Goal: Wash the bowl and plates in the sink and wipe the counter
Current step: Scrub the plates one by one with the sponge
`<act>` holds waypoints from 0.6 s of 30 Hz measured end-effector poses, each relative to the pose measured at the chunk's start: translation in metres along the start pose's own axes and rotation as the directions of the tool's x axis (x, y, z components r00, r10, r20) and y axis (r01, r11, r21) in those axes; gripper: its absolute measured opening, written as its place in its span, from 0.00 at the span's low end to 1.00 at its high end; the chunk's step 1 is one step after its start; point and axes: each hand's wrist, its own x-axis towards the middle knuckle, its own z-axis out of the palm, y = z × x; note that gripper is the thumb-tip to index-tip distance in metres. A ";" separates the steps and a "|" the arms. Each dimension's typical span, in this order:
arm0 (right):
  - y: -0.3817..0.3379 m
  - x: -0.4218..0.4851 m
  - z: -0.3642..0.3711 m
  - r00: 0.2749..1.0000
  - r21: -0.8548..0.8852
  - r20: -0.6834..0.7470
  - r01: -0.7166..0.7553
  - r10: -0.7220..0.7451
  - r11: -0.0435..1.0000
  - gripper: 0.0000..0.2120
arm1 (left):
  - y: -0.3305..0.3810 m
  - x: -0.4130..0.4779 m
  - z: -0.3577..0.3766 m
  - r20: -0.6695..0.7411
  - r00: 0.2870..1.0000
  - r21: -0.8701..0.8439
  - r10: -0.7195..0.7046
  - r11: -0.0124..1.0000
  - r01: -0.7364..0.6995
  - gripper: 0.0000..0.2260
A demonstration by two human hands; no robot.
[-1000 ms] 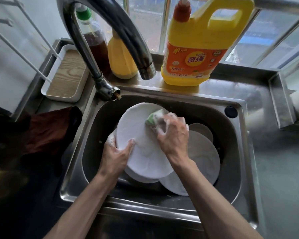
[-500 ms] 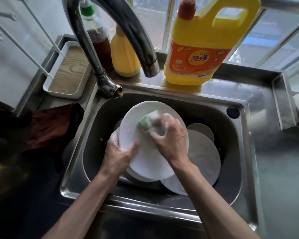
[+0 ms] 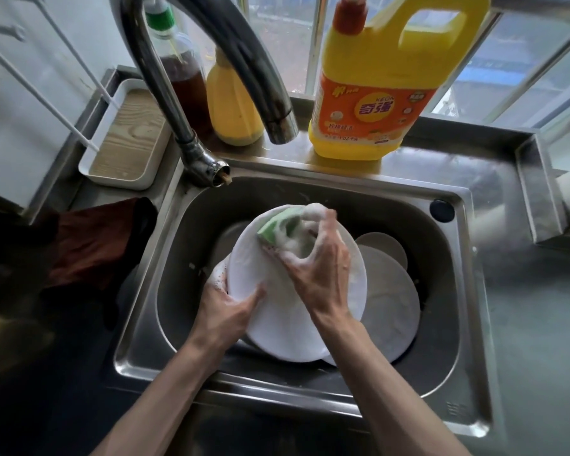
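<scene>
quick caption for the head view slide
Right hand scrubs a white plate with a soapy sponge while left hand holds it.

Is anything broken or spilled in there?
Nothing looks broken or spilled. The white plate is tilted only because the left hand holds it while the right hand scrubs with a foamy sponge. The faucet spout looks stained.

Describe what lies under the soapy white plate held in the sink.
Another white plate juts out beneath the soapy plate to the right, with a smaller round dish behind it. Whatever sits below its middle is covered.
</scene>
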 end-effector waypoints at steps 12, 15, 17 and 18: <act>0.004 0.009 -0.029 0.968 -0.090 0.225 -0.092 0.111 0.992 0.22 | -0.003 0.001 -0.005 0.013 0.999 -0.076 -0.044 0.996 0.045 0.23; 0.012 0.018 -0.040 0.942 0.069 0.219 -0.276 0.255 0.959 0.20 | -0.001 0.000 -0.006 0.014 0.998 -0.107 -0.057 0.993 0.058 0.23; 0.012 0.017 -0.042 0.946 0.095 0.243 -0.244 0.215 0.965 0.21 | -0.001 0.000 -0.006 0.019 0.997 -0.126 -0.075 0.989 0.077 0.24; 0.011 0.015 -0.040 0.947 0.114 0.260 -0.226 0.190 0.968 0.21 | -0.001 -0.001 -0.006 0.023 0.997 -0.129 -0.079 0.988 0.081 0.24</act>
